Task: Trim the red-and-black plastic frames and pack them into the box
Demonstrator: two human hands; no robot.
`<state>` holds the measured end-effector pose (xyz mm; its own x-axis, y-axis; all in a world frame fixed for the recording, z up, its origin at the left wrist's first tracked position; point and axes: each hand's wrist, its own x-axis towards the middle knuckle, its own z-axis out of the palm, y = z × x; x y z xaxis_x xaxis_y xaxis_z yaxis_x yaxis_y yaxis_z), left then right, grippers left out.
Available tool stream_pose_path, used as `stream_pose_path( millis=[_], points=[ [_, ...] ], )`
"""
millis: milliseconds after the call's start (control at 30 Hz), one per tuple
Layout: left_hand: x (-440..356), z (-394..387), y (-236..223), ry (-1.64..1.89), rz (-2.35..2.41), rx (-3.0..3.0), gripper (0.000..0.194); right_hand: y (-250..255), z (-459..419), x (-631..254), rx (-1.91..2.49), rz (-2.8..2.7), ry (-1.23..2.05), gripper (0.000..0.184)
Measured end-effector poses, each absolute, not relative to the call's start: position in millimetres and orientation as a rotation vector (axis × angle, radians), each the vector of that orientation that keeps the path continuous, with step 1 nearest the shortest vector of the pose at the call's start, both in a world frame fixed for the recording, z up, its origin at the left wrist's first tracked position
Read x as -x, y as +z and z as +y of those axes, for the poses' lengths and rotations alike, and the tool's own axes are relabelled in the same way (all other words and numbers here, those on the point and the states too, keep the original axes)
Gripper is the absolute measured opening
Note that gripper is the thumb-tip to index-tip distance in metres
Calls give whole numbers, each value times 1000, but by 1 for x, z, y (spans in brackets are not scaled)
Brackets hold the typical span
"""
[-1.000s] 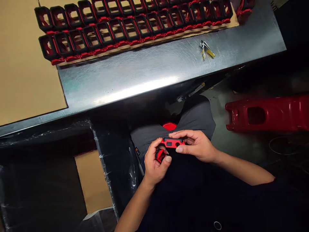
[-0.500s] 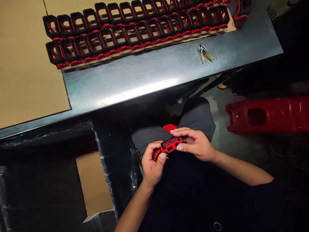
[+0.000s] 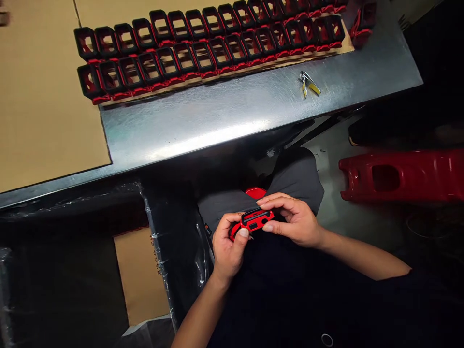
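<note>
A red and black plastic frame point(image 3: 256, 224) with cut-outs in its side is held above my lap. Its left end is gripped by my left hand point(image 3: 231, 246), thumb in front and fingers behind. At the other end, my right hand point(image 3: 295, 220) has its thumb on the near side and its fingertips on the upper edge. The fingers cover parts of both ends. A red surface point(image 3: 255, 193) shows just beyond the frame, between my knees; what it belongs to is hidden.
Two rows of similar red and black frames point(image 3: 166, 63) stand on cardboard on the metal table point(image 3: 203, 116). Nail clippers point(image 3: 309, 84) lie near its edge. On the right is a red plastic stool point(image 3: 409, 176); at lower left, a plastic-lined box holds a cardboard piece point(image 3: 143, 278).
The held frame has tipped slightly, showing more of its black-edged opening. My right thumb has shifted a little to the left along it. The camera view has moved slightly.
</note>
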<state>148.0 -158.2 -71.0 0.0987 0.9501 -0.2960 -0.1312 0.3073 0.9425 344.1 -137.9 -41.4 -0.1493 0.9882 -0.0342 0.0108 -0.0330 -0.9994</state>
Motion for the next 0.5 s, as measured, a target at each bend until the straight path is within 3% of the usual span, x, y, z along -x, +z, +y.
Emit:
stream_pose_path(
  millis=[333, 500],
  points=[
    [-151, -161, -65, 997, 1236, -965, 33, -44, -139, -340, 1225, -1175, 1508, 36],
    [-152, -165, -63, 934, 1264, -1034, 31, -39, -135, -334, 1252, -1146, 1606, 47]
  ],
)
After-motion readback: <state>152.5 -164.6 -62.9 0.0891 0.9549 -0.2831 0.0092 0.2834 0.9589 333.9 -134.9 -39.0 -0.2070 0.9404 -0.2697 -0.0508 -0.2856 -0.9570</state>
